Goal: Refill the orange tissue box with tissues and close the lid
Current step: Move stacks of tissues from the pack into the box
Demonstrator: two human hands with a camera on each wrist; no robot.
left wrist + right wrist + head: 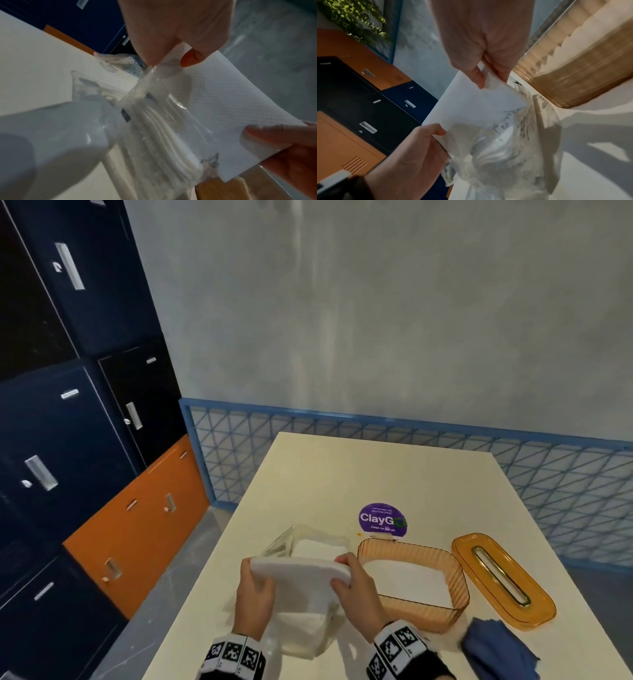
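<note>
A flat white stack of embossed paper tissues (301,571) is held level above the cream table (325,474), gripped at its two short ends. The left hand (255,590) is curled round the left end, thumb on top and fingers underneath. The right hand (356,582) pinches the right end between thumb and fingers (477,77), its wrist angled inward. Both wrists carry black-and-white patterned bands (397,648). Directly beneath the stack lies a clear plastic wrapper (305,635), in which more white tissues are seen. The translucent orange ribbed tissue box (416,578) stands open just to the right of the right hand, with a white layer of tissues inside. Its orange oval lid with a gold-rimmed slot (503,580) lies on the table at the box's right side. A blue cloth (496,648) lies near the table's front right edge.
</note>
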